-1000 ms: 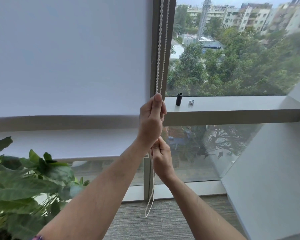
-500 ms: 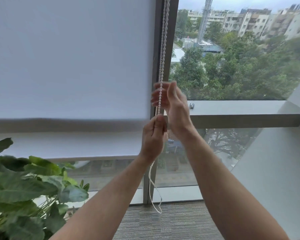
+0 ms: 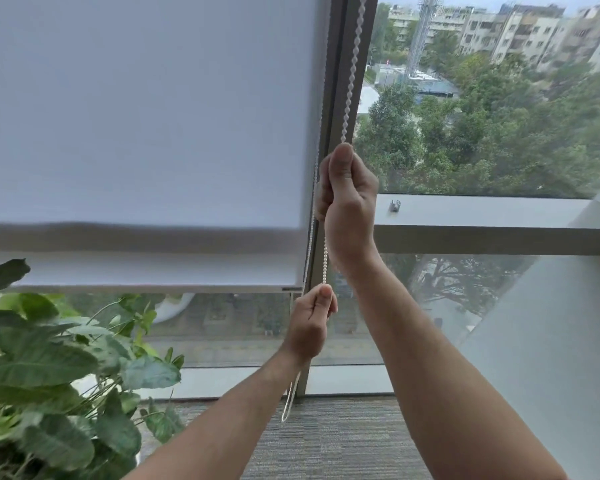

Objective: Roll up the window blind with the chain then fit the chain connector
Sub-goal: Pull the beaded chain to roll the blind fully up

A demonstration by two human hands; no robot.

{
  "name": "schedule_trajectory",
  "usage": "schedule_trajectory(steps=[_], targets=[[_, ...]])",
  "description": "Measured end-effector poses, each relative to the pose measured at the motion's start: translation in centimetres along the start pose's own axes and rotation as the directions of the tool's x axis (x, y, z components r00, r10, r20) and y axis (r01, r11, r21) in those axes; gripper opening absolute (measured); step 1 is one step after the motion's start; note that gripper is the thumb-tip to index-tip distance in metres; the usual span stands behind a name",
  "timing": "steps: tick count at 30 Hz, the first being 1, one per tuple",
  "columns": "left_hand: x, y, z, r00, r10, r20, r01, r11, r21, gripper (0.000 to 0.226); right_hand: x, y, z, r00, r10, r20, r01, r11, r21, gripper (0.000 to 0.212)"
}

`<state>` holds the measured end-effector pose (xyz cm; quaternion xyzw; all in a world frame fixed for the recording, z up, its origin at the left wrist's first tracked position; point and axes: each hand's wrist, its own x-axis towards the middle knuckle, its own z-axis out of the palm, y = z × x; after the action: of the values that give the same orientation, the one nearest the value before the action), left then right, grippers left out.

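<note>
Blind (image 3: 146, 126): white roller fabric covers the left pane down to about the lower rail, its bottom bar blurred; the roll-up looks far from done, judged by how much glass is covered.
Plant (image 3: 42, 368): broad green leaves crowd the lower left, under the blind's bottom edge; a bar that dropped back could brush them.
Right hand (image 3: 349, 202): grip clenched round the chain, thumb up, level with the ledge and higher than the other hand.
Left hand (image 3: 310, 325): grip pinching the same strand lower down, thumb on top, just below the blind's bottom corner.
Chain (image 3: 352, 67): white beads run down the frame between the panes, pass through both fists, and hang as a slack loop near the carpet.
Risk, slip: should both grips ease together during a hand change, the chain may run free and the blind fall back.
Risk, wrong strand: a second strand lies close behind along the blind's edge; hauling on it would likely lower the fabric instead.
Risk, skew: a pull angled away from the frame might jump beads off the drive above, which is out of view.
Ledge (image 3: 499, 211): grey sill behind the right hand.
Clip (image 3: 394, 205): small metal piece on the ledge, possibly the connector, too small to tell; a swinging chain or forearm could knock it off.
</note>
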<state>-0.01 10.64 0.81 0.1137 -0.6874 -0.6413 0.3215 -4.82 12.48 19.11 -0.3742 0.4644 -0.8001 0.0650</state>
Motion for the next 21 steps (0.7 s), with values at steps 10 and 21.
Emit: schedule_trajectory(steps=[10, 21], targets=[[5.1, 5.1, -2.4, 0.984, 0.118, -0.136, -0.150, 0.955, -0.258, 0.056, -2.1, 4.0, -1.8, 0.999, 0.012, -0.043, -0.018, 0.990, -0.142, 0.041], [9.5, 17.2, -0.8, 0.948, 0.309, -0.068, -0.316, 0.916, -0.248, 0.038, -6.3, 8.8, -2.5, 0.987, 0.157, -0.015, -0.157, 0.966, -0.203, 0.046]])
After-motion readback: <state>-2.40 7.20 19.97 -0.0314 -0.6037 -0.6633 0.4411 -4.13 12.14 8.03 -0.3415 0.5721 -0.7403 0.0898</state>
